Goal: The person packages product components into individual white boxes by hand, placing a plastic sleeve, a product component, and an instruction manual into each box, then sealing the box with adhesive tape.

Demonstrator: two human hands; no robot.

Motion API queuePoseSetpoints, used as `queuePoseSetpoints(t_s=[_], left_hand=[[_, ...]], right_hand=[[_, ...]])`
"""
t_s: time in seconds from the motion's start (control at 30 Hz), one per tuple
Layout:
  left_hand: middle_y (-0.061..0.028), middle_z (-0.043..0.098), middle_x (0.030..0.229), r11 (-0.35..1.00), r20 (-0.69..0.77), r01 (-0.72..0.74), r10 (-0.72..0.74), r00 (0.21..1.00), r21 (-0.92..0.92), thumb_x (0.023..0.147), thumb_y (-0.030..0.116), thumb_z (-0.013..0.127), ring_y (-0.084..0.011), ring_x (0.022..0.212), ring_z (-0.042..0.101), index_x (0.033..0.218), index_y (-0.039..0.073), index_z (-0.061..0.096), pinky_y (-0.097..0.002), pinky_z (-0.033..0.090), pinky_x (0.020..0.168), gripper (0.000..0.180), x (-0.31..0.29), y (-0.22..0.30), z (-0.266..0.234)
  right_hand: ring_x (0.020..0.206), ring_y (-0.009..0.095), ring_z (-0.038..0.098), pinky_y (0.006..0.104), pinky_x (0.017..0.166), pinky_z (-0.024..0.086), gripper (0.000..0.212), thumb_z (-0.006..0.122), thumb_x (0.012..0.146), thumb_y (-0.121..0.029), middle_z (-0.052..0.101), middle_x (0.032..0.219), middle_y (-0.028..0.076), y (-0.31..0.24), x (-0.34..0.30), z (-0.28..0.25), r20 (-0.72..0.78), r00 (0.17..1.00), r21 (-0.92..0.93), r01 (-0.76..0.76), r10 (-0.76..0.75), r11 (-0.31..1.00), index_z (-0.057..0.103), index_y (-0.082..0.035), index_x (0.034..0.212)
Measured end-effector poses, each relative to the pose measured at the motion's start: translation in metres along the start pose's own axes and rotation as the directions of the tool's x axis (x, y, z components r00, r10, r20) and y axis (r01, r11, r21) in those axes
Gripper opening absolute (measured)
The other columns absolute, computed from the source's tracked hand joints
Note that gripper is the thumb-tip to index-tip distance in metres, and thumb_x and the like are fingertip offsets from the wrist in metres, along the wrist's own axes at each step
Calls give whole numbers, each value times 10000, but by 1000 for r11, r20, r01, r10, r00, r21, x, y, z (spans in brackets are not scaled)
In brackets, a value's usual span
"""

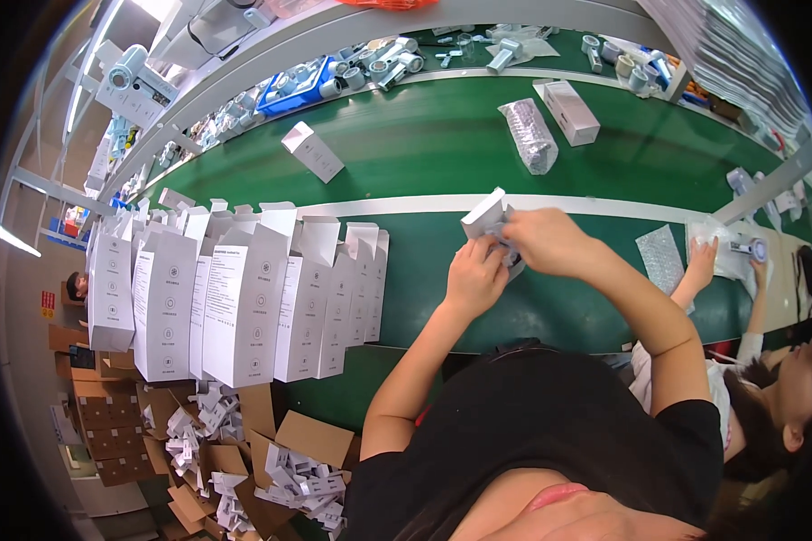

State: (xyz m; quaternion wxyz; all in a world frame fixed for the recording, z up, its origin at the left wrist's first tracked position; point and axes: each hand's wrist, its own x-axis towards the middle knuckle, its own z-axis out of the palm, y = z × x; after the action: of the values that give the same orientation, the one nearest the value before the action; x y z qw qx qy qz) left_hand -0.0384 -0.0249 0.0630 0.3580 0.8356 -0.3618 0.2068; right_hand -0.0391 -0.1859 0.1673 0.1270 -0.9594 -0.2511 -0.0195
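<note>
Over the green work surface, in front of my chest, both hands meet at a small white carton (484,215). My left hand (476,278) is closed around it from the near left side. The fingers of my right hand (555,242) are bent and closed at its right side. A greyish, shiny piece (515,263) shows below them; what it is I cannot make out. Farther off on the green belt lie a bubble-wrapped item (529,135) and a closed white carton (567,112) beside it. Another white carton (313,151) lies tilted farther left.
Several tall white cartons (244,307) stand upright with flaps raised on the left. Brown boxes (314,438) of white pieces sit below. A co-worker's hands (702,264) at right hold a handheld device near a bubble-wrap sheet (661,260). A blue tray (295,88) lies beyond the belt.
</note>
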Motion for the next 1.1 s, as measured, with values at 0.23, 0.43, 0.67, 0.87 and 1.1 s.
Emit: queuePoseSetpoints(t_s=[0.23,0.43,0.67,0.87,1.1], left_hand=[[-133,495,1076,997,-85,-79,77,993,-15,662,88,621,-285,943,487,991,49,574,-344,402,821,335,-2,0,-11],[-167,443,1172,982,-394,135,-176,902,-130,668,77,635,-329,1038,445,1083,23,522,-390,374,888,434,-29,31,17],[-163,472,1145,973,-442,187,-227,868,-133,663,26,614,-321,1029,465,1089,5,499,-364,390,879,442,-23,23,33],[-171,478,1152,989,-269,96,-124,955,-116,675,19,584,-324,1064,467,1089,0,495,-363,395,894,424,-13,21,37],[-166,500,1134,999,-210,45,-49,977,-24,702,88,592,-320,1073,475,1125,3,491,-370,390,912,443,-7,16,28]], right_hand=[[747,371,594,415,609,474,240,507,700,-68,609,917,195,6,-14,23,267,962,57,-68,51,996,536,-19,933],[790,417,574,445,660,468,355,480,720,-80,575,1025,211,2,-32,64,117,988,166,-117,98,979,451,-12,1067],[842,348,570,372,714,461,328,556,708,-133,608,903,128,-18,-26,23,-107,986,130,-113,127,985,521,8,1001],[883,293,538,346,789,425,242,566,697,-109,599,875,92,8,-24,42,-109,965,-339,190,-239,921,561,-11,919],[980,297,499,403,878,376,235,577,682,-85,572,988,105,11,-32,35,-393,916,209,-3,87,978,552,16,893]])
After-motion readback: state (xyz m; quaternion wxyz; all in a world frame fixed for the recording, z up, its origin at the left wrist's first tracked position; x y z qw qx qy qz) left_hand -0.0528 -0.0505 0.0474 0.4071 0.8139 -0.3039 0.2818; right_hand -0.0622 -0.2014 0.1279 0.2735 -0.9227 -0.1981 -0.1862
